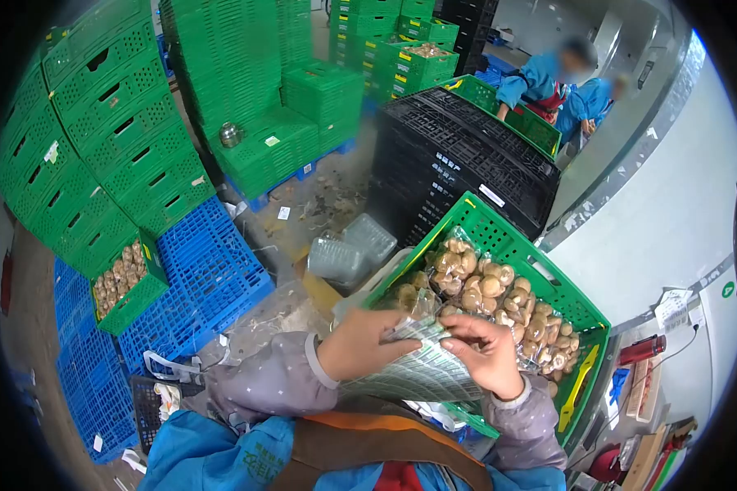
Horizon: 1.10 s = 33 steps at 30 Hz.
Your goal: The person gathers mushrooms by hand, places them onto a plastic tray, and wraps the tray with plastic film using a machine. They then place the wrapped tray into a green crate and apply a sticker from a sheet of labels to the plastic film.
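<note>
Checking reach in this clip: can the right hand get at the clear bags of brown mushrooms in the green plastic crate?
Probably yes: the clear bags of brown mushrooms lie uncovered in the green plastic crate just beyond the right hand, though it pinches a pale gridded sheet.

No writing can be read. Green print on the blue jacket is too blurred. The white labels on the black crates and the papers on the wall are too small.
</note>
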Tool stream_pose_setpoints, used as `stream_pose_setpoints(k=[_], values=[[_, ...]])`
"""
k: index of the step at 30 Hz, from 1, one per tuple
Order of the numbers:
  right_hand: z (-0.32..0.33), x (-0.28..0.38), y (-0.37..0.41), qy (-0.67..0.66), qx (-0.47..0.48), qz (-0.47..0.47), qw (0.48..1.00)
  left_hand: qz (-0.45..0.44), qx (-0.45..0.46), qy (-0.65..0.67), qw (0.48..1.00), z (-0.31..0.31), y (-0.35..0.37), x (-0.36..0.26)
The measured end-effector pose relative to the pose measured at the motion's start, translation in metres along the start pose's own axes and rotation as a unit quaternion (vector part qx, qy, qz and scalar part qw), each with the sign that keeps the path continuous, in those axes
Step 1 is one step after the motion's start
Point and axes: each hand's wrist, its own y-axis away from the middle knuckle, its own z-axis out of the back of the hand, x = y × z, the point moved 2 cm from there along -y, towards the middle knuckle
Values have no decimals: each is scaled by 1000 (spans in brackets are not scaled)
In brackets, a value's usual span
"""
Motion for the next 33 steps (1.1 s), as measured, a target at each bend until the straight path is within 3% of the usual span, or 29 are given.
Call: stream_pose_setpoints(k=[1, 3, 5, 7, 8, 9, 11, 12, 13, 15, 16, 17, 18, 19, 21, 22, 23, 25, 27, 29, 31, 33], values=[[1, 3, -4, -1, -1, -1, 1000, 1, 1, 0, 1000, -1, 1, -1], [-1, 27, -12, 77, -36, 155, 984, 9, 21, -41, 999, -2, 3, -4], [-10, 38, -15, 111, -42, 186, 975, 17, 22, -48, 998, -3, 3, -8], [-17, 41, -12, 277, -106, 369, 881, 21, 18, -56, 998, -3, 1, -10], [-20, 44, -8, 255, -95, 410, 871, 30, 14, -46, 998, -1, 1, -9], [-22, 50, -8, 254, -94, 411, 870, 41, 10, -35, 999, 1, 0, -9], [-23, 50, -9, 177, -167, 237, 940, 60, 7, -58, 996, 1, 2, -12], [-20, 39, -12, 165, -173, 209, 948, 76, 7, -81, 994, 0, 3, -13], [-18, 35, -9, 166, -176, 207, 948, 76, 12, -80, 994, -1, 2, -10], [-18, 39, 0, 218, -71, 362, 904, -2, -24, -41, 999, -3, -2, -2], [-12, 33, 3, 161, -15, 329, 930, 42, -15, -42, 998, -3, -2, 4], [-12, 32, 3, 167, -19, 322, 932, 41, -7, -35, 999, -5, -2, 4], [-9, 30, -1, 28, -128, 251, 959, 52, -7, -36, 998, -4, -2, -7], [-7, 23, -2, -115, -231, 171, 951, 64, -10, -39, 997, -3, -1, -12], [-1, 10, -1, -60, -179, 134, 973, 77, -4, -57, 995, -4, -2, -7], [-2, 13, 0, 107, -119, 244, 957, 70, -6, -42, 997, -5, -4, -8], [-4, 15, 3, 271, -51, 343, 898, 63, -10, -25, 998, -8, -5, -8], [3, 15, 3, 269, -15, 353, 896, 99, -9, -41, 994, -5, -7, -17], [37, 6, -11, -19, -58, 258, 964, 127, -11, -60, 990, 3, -9, -16], [83, -3, -36, -219, -179, 142, 949, 39, -18, -190, 981, 12, 0, -8], [137, -63, -83, -43, -204, 105, 972, 9, -51, -152, 987, 19, 12, -15], [153, -119, -121, -11, -187, 39, 982, 34, 0, -192, 981, 26, 21, -22]])
